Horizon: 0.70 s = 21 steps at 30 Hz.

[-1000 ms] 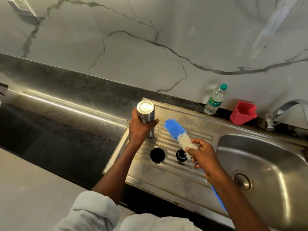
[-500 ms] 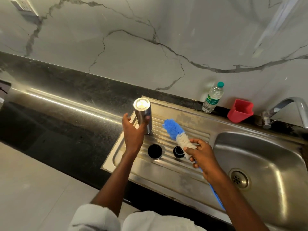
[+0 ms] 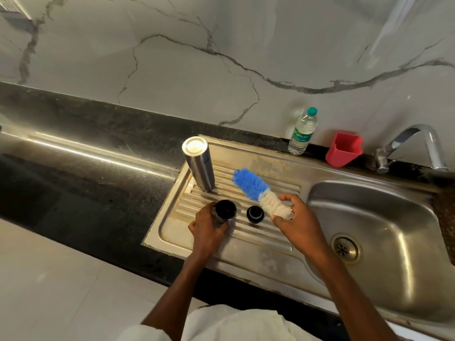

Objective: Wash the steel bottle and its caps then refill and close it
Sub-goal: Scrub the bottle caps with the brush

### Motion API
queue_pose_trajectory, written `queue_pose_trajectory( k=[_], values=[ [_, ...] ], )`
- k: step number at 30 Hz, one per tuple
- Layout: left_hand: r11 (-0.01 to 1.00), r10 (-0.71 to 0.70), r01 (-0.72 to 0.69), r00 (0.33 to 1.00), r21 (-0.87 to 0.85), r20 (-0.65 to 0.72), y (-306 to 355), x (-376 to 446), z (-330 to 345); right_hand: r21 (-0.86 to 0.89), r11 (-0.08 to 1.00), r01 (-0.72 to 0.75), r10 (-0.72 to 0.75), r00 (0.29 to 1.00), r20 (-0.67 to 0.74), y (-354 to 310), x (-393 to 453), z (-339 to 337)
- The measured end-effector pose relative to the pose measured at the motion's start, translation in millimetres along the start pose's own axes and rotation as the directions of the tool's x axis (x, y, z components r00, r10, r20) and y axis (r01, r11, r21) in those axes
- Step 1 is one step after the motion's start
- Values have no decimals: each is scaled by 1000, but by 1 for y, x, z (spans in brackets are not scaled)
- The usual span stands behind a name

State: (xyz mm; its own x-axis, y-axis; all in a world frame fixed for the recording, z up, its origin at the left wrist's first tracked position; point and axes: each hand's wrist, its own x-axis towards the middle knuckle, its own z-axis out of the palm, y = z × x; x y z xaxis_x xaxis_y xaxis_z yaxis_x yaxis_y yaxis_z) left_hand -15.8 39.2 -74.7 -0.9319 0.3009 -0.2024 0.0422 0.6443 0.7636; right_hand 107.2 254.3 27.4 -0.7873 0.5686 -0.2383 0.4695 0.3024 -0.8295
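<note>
At the drainboard's (image 3: 246, 242) front-left, your left hand (image 3: 206, 230) is gripping the big cap (image 3: 225, 209) for scrubbing; right hand (image 3: 298, 225) is clasping the brush (image 3: 261, 190); bottle (image 3: 199, 163) is draining inverted.

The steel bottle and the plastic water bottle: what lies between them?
In the head view, only bare drainboard lies between the steel bottle and the plastic water bottle.
</note>
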Motion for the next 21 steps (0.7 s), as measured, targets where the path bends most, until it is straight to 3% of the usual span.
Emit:
queue_pose_trajectory(
  k=[6,9,13,16,19,21],
  values=[
    [988,78,-79,997,-135,-13,19,6,1,27,1000,-11,12,999,-43,4,-5,-12],
    [885,98,-107,994,-453,-43,33,5,-4,56,998,11,-7,997,-71,6,-6,-24],
    [613,19,64,995,-787,96,66,22,-2,20,997,71,-69,994,-83,6,-10,-47],
    [453,3,243,962,-858,274,93,41,5,-46,994,100,-103,992,-69,13,-18,-62],
    [426,24,351,917,-834,398,116,54,15,-55,994,97,-100,993,-64,26,-30,-72],
    [518,39,364,894,-774,447,130,60,26,-57,993,101,-105,992,-77,36,-38,-74]
  ],
)
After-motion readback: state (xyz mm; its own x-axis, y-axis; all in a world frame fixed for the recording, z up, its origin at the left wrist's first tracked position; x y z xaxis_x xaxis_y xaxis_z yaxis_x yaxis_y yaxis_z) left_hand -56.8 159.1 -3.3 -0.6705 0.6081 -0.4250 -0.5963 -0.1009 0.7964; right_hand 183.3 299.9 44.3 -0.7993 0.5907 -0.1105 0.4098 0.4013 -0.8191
